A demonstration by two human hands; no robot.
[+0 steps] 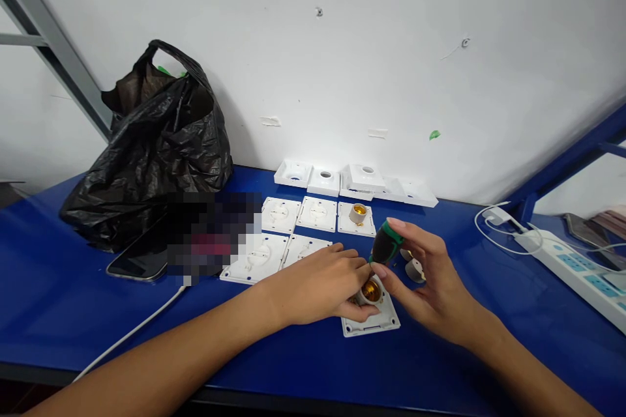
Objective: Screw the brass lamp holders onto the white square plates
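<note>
My right hand [433, 283] grips a short screwdriver [385, 244] by its black and green handle, which stands tilted. Its tip is hidden by my fingers. Below it, my left hand [320, 283] is closed around a lamp socket [372, 290] with a brass-coloured threaded inside. That socket sits on a square white base plate [376, 324] lying on the blue table [274, 355]. Loose sockets [415, 270] lie just behind my right fingers. Farther back, another socket [359, 213] stands on its own white plate [345, 225].
Several bare white plates [317, 213] lie left of that one. White square covers [323, 180] line the wall. A black plastic bag [166, 137] and a smartphone [139, 259], partly blurred, are on the left, with a white cable [132, 332]. A power strip [574, 267] lies right.
</note>
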